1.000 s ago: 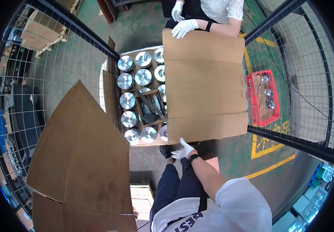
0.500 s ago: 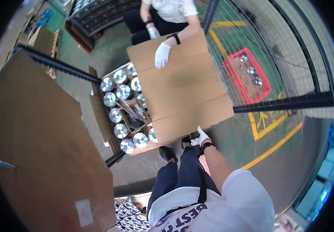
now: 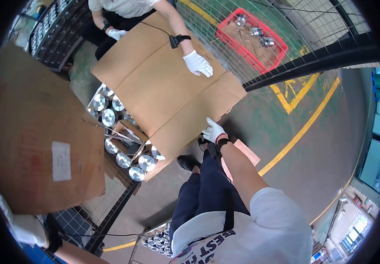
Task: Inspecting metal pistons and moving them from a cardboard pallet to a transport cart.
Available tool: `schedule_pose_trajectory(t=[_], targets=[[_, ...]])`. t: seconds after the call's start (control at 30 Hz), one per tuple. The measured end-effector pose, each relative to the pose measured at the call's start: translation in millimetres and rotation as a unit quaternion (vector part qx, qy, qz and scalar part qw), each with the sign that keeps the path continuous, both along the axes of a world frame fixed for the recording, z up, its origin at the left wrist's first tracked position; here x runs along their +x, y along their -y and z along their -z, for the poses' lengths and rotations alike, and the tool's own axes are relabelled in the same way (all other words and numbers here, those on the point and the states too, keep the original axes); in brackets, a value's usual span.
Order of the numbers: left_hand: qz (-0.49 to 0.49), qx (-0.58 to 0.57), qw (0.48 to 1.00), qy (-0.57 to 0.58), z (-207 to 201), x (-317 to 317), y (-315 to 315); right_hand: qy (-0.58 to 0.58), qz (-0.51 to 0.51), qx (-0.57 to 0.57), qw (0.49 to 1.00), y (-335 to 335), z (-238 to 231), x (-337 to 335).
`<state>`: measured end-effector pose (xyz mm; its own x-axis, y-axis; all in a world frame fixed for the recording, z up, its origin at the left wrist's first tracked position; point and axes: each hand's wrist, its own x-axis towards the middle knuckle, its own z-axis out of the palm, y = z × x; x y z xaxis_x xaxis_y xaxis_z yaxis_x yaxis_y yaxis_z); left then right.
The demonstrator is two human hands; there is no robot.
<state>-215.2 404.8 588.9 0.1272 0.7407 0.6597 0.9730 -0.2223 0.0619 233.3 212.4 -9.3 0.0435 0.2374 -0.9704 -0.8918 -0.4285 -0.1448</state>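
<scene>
Head view: the right hand (image 3: pixel 213 131), gloved white, grips the near edge of a flat cardboard sheet (image 3: pixel 163 88), fingers closed on it; the sheet lies over a crate of shiny metal discs (image 3: pixel 109 117). The left hand (image 3: pixel 25 229), also gloved, holds a second cardboard panel (image 3: pixel 40 132) raised at left; its finger state cannot be told. A co-worker's gloved hand (image 3: pixel 197 63) rests on the sheet's far part.
</scene>
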Motion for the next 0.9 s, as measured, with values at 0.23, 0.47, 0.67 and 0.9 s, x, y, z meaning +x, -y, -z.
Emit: schedule_pose_trajectory(t=[0.23,0.47,0.67,0.9], targets=[[0.007,-0.027,0.956,0.291,94,152,-64,-0.006,-0.087,-0.029,0.996,1,-11,13],[0.196,-0.011,0.926,0.322,155,218,-59,-0.055,-0.055,0.008,0.997,-4,6,16],[0.178,-0.011,0.918,0.355,150,230,-54,-0.069,-0.066,0.025,0.995,-2,8,24],[0.027,0.057,0.883,0.465,116,178,-39,-0.033,-0.047,-0.034,0.998,-6,16,15]])
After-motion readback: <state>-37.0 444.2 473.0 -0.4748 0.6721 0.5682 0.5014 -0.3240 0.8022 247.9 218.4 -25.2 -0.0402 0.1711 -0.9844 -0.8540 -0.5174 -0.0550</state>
